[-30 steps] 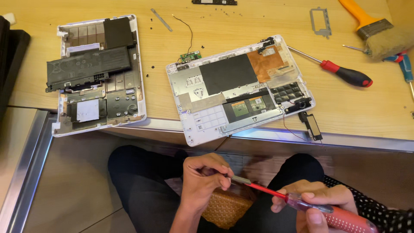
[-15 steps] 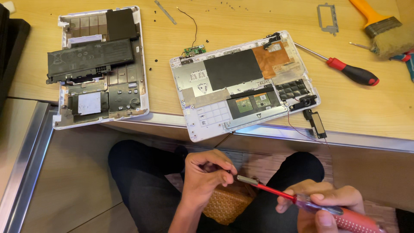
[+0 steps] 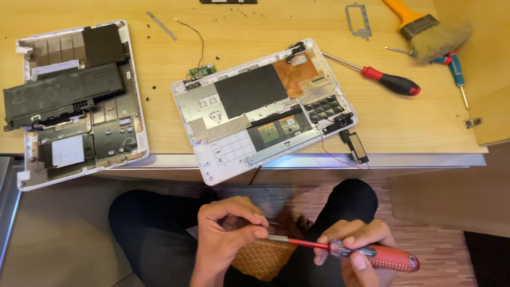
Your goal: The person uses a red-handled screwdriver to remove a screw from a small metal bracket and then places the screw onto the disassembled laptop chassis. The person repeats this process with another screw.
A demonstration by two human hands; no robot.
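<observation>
Below the desk edge, over the lap, both hands work on one tool. At 9 o'clock on the wooden desk (image 3: 255, 21) lies an opened laptop base (image 3: 79, 103) with its dark battery exposed. At centre sits a second opened laptop shell (image 3: 255, 106), with a small speaker (image 3: 357, 146) trailing on thin wires off its 4 o'clock corner. At 2 o'clock rest a spare red-handled screwdriver (image 3: 390, 82), a brush (image 3: 425, 29) and a blue screwdriver (image 3: 454, 66).

Left hand (image 3: 226, 234): fingers pinched narrow at the tip of the red screwdriver (image 3: 345, 250). Whether a screw or bit sits between them cannot be told.

Right hand (image 3: 353, 244): closed around the screwdriver handle, shaft pointing toward 9 o'clock. A woven brown pouch (image 3: 263, 258) lies on the lap beneath the tip.

Judged step: the tip is being cleared or fitted, away from the desk work. The next move calls for a steady handle grip and a clean release at the tip, kept over the pouch so any small part drops there.
</observation>
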